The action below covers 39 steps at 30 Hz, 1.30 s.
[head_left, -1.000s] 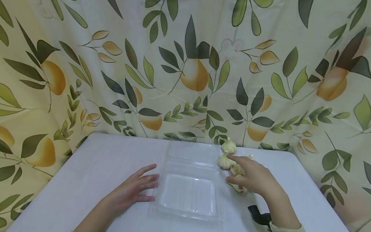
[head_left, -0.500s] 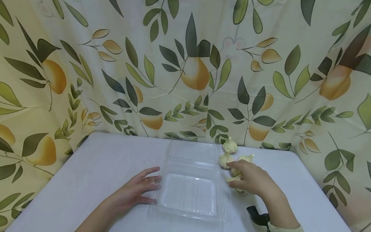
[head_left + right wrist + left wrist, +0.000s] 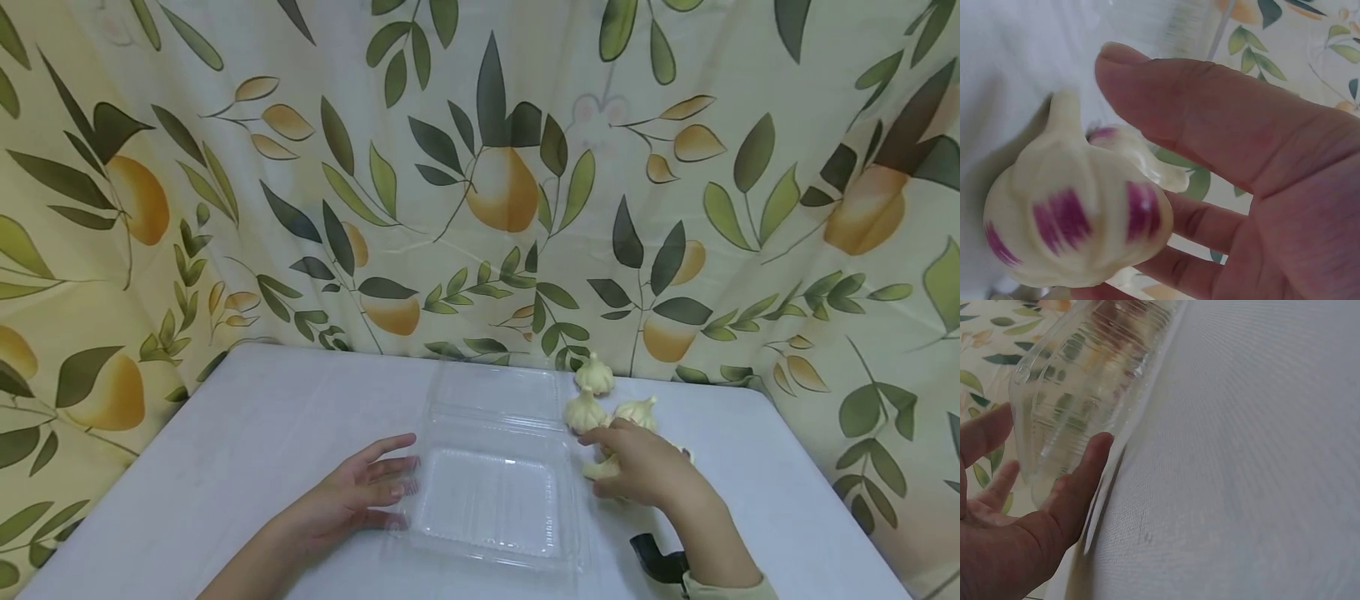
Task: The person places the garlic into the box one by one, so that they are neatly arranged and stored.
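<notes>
floral cloth (image 3: pixel 300 250) hangs behind the table (image 3: pixel 300 408). my left hand (image 3: pixel 337 504) is spread beside the clear container (image 3: pixel 487 508); my right hand (image 3: pixel 648 467), thumb apart, reaches round a garlic bulb (image 3: pixel 1079 212) right of it, without visible grip. i judge this a pick-up; next, fingers should close.
</notes>
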Motion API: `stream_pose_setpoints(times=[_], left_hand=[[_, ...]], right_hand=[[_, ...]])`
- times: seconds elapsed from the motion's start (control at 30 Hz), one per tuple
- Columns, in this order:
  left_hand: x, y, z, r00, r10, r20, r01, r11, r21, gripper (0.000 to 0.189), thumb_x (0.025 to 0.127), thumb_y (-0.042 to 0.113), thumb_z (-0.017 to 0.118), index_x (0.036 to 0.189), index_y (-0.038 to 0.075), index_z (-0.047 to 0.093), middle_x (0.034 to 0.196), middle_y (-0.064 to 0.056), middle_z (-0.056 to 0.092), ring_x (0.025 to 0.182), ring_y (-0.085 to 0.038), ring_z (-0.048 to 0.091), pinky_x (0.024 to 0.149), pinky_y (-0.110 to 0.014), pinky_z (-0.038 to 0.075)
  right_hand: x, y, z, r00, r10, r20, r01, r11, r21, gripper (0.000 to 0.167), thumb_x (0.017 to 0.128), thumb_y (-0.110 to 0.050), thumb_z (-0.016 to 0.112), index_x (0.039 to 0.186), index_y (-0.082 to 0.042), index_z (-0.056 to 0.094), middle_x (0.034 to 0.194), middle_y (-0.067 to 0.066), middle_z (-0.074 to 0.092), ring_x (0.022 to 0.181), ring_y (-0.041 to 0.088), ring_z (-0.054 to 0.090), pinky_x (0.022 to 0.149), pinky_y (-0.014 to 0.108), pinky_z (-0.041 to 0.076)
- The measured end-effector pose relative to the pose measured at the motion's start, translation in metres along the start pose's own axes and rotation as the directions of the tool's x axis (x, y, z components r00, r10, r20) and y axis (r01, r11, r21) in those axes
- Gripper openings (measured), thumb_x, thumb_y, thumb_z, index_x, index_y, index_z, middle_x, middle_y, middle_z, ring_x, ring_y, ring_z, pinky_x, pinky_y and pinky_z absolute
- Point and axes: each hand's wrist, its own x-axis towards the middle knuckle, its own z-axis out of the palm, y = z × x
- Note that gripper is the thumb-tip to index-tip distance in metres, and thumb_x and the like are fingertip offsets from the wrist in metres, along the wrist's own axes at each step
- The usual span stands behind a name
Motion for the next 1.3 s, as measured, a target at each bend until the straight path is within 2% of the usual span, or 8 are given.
stream_pose_setpoints(times=[0.13,0.27,0.57,0.83,1.1,1.17,1.3], left_hand=[[0.001,0.0,0.0,1.0,0.006,0.006,-0.006,1.0,-0.002,0.075,0.095,0.005,0.063,0.158,0.013,0.023,0.16,-0.025,0.026,0.135,-0.033,0.046,0.093,-0.048,0.054],[0.001,0.0,0.0,1.0,0.014,0.028,-0.013,1.0,-0.015,0.077,0.095,0.003,0.063,0.158,0.012,0.021,0.16,-0.026,0.024,0.139,-0.035,0.042,0.094,-0.049,0.054],[0.001,0.0,0.002,0.998,0.013,0.059,-0.012,1.0,-0.02,0.081,0.093,0.003,0.066,0.159,0.011,0.02,0.162,-0.026,0.018,0.142,-0.039,0.038,0.095,-0.05,0.053],[-0.001,-0.001,0.006,0.999,0.008,0.048,-0.007,1.0,-0.018,0.082,0.091,0.002,0.067,0.158,0.012,0.021,0.162,-0.026,0.019,0.139,-0.037,0.041,0.094,-0.049,0.054],[-0.001,-0.001,0.007,0.998,0.016,0.058,-0.015,1.0,-0.01,0.083,0.09,0.0,0.066,0.159,0.011,0.02,0.162,-0.026,0.019,0.14,-0.038,0.04,0.094,-0.047,0.054],[-0.001,-0.001,0.007,0.998,0.015,0.061,-0.015,1.0,-0.01,0.083,0.09,0.0,0.066,0.159,0.012,0.02,0.162,-0.026,0.019,0.14,-0.038,0.04,0.094,-0.047,0.054],[-0.001,0.0,0.007,0.998,0.015,0.065,-0.015,1.0,-0.01,0.084,0.09,0.0,0.066,0.158,0.011,0.02,0.162,-0.026,0.018,0.14,-0.039,0.039,0.094,-0.047,0.054]], right_hand=[[0.0,0.0,0.002,1.0,-0.021,0.006,0.021,1.0,-0.023,0.056,0.065,-0.021,0.091,0.117,-0.019,0.071,0.102,0.0,0.066,0.094,0.019,0.061,0.083,0.049,0.051],[0.0,-0.001,0.003,1.0,-0.015,0.01,0.016,0.999,-0.034,0.052,0.066,-0.015,0.089,0.115,-0.018,0.071,0.101,0.0,0.068,0.094,0.019,0.062,0.084,0.049,0.052],[-0.001,-0.001,0.001,0.999,-0.039,-0.009,0.038,0.999,-0.022,0.049,0.065,-0.004,0.082,0.111,-0.017,0.073,0.086,-0.002,0.061,0.079,0.014,0.052,0.07,0.037,0.046],[0.0,-0.001,-0.003,0.998,-0.036,-0.051,0.035,0.999,-0.024,0.045,0.066,-0.008,0.079,0.11,-0.016,0.075,0.094,0.002,0.062,0.081,0.016,0.055,0.069,0.038,0.049],[-0.003,-0.001,-0.008,0.992,-0.09,-0.09,0.086,0.995,-0.047,0.024,0.065,-0.011,0.079,0.089,-0.018,0.076,0.092,-0.004,0.066,0.082,0.016,0.058,0.072,0.039,0.049],[-0.004,0.0,-0.011,0.992,-0.083,-0.097,0.079,0.996,-0.041,0.025,0.065,-0.013,0.079,0.089,-0.018,0.075,0.09,-0.005,0.068,0.079,0.015,0.058,0.07,0.039,0.049],[-0.006,0.003,-0.015,0.994,-0.056,-0.094,0.055,0.998,-0.014,0.034,0.065,-0.014,0.079,0.099,-0.017,0.074,0.087,-0.004,0.068,0.075,0.014,0.055,0.066,0.037,0.047]])
